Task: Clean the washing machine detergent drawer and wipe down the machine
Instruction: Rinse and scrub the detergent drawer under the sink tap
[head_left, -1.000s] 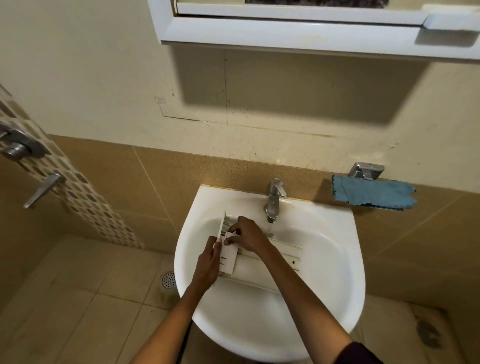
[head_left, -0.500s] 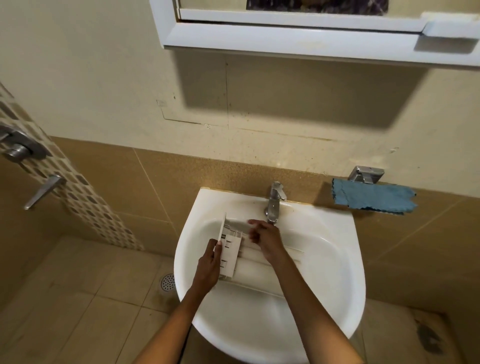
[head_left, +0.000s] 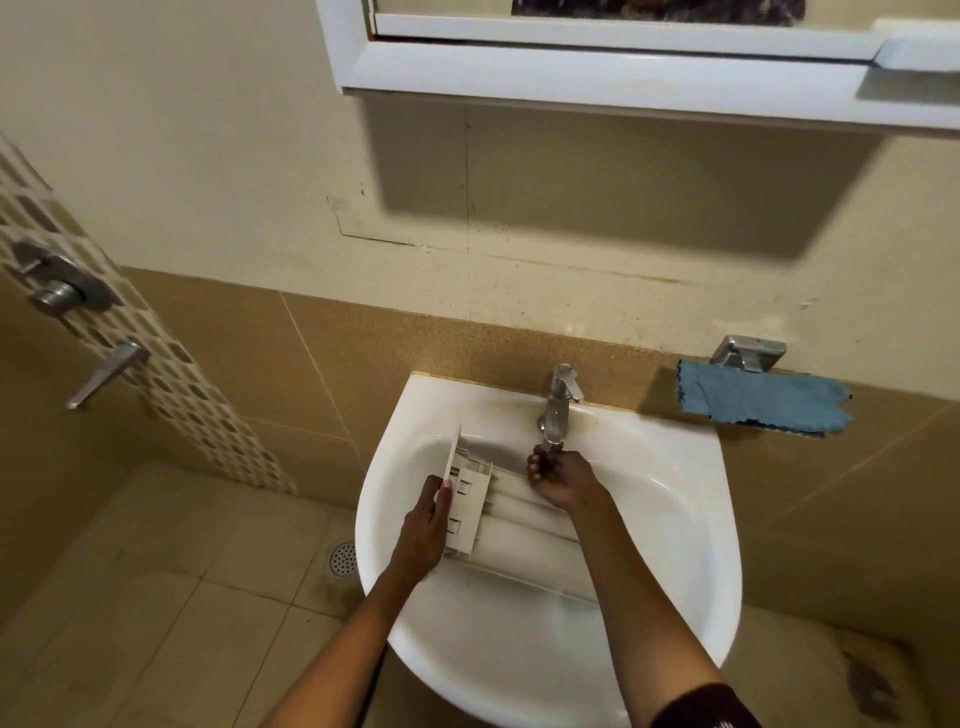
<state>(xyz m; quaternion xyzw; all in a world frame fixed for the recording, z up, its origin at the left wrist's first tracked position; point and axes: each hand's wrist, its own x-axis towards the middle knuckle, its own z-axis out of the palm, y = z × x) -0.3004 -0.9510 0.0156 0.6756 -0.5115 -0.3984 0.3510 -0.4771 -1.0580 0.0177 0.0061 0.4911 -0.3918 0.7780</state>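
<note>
Probably early: left hand (head_left: 421, 525) has its grip on the detergent drawer (head_left: 514, 519) in the sink (head_left: 675, 545); right hand (head_left: 563, 478) grip, at the tap (head_left: 558, 400), unclear; wiping likely remains.

White drawer (head_left: 519, 527) & sink (head_left: 675, 649), blue cloth (head_left: 763, 402), tan tiles (head_left: 234, 353) w/ checkered mosaic strip (head_left: 171, 384).

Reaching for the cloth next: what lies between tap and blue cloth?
Head view: only bare wall tile and sink rim between the tap and the blue cloth.
</note>
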